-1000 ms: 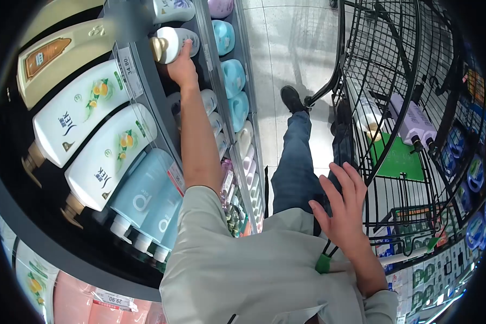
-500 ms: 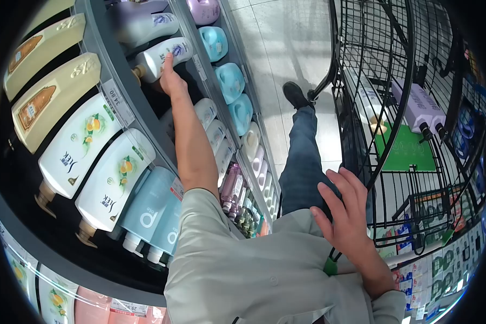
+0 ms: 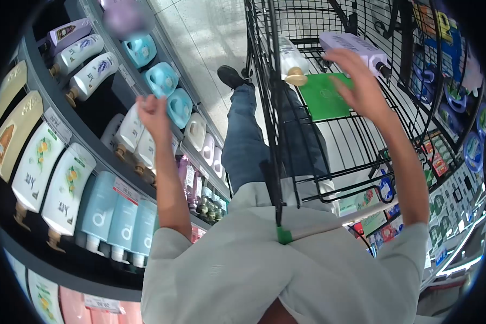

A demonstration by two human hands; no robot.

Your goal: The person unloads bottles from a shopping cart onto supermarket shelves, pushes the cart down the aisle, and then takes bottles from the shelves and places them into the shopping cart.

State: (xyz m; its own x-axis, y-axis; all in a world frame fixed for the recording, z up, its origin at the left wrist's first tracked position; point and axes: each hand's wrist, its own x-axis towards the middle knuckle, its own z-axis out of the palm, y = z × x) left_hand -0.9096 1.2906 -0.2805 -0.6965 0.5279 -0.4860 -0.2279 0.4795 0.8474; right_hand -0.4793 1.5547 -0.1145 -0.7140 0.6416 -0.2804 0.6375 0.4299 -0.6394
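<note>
Bottles in lavender (image 3: 364, 48) lie in the cart (image 3: 274, 135), partly behind my spread right hand (image 3: 360, 86), too hidden to count; one white bottle (image 3: 292, 55) lies left of it. My left hand (image 3: 155, 116) curls beside three blue bottles (image 3: 161, 79); I can't tell whether it grips anything.

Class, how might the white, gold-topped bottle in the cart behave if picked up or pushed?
The white bottle would probably feel fairly stiff, since its outline shows no dents. Its smooth, shiny surface could be slippery. Its rounded shoulders might let it rock when pushed, though the protruding gold top could check a full roll.
</note>
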